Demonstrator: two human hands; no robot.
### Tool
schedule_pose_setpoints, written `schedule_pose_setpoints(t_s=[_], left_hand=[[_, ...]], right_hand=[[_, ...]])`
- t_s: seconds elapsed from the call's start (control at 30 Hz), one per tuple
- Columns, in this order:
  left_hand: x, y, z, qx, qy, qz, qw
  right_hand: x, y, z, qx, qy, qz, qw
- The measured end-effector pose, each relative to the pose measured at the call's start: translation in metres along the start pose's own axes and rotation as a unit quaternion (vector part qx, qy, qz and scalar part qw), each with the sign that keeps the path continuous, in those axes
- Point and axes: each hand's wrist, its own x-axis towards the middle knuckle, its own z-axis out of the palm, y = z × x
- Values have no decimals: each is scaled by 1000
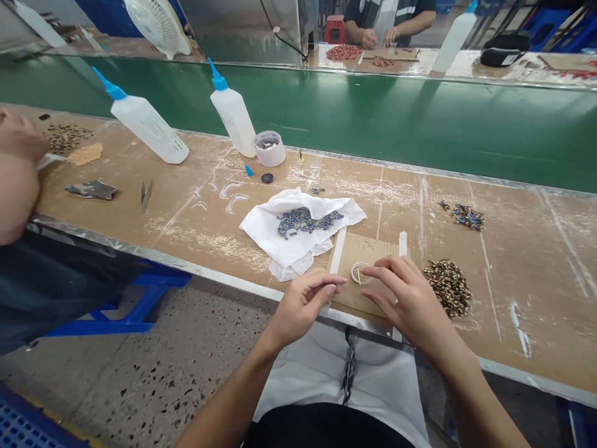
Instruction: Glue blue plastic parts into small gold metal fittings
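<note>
My left hand (305, 305) is at the table's near edge, thumb and fingertips pressed together. Whatever they pinch, if anything, is too small to make out. My right hand (405, 292) hovers over a cardboard piece (368, 247), its thumb and index finger apart with nothing visible between them. Close to those fingertips is a small round dish (354, 272) with a thin pale stick in it. Left of the cardboard, a white cloth (261, 218) bears a heap of small blue parts (303, 222). To the right lies a pile of small dark-and-gold parts (448, 289).
Two white bottles with blue nozzles (152, 127) (233, 118) and a tape roll (270, 149) stand towards the back. Tweezers (146, 195) lie to the left, near another person's arm (16, 180). Behind runs a green belt (373, 118). More blue-and-gold parts (467, 217) lie at right.
</note>
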Motion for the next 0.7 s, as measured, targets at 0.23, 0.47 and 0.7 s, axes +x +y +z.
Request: schedule_pose_setpoints(t_s=[0.23, 0.47, 0.7], left_hand=[[-4, -8, 9, -86, 12, -64, 994], [-2, -3, 14, -42, -44, -38, 997], [-2, -7, 16, -36, -80, -42, 995]], right_hand=[[17, 4, 11, 20, 49, -17, 998], [12, 15, 3, 45, 45, 24, 998], [15, 11, 17, 176, 71, 94, 977]])
